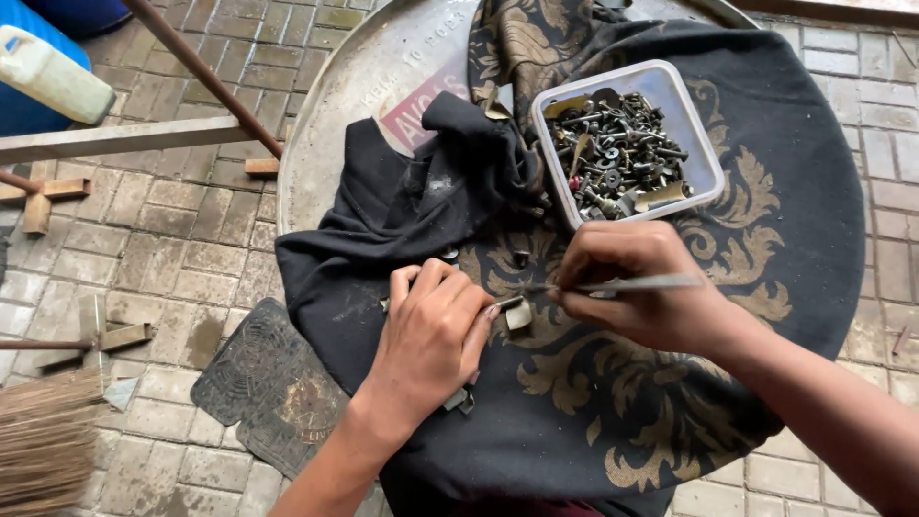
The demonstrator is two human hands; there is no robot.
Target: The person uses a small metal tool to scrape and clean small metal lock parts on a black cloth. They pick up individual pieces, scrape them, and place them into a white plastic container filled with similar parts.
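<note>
**Two hands at work on a small metal part over a dark cloth**

At the centre of the frame the left hand (431, 330) was curled down, its fingers clamped on a small metal part (518, 314) lying on the black and gold patterned cloth (766, 239). Just right of it, the right hand (637, 297) pinched a thin metal tool (637, 284), held level with its tip meeting the part. Above the hands, in the upper middle of the frame, stood a white plastic tub (704, 158) filled with screws and bolts. The cloth covered a round metal tray (335, 105). A broom (43, 436) lay at lower left on the brick paving.
</note>
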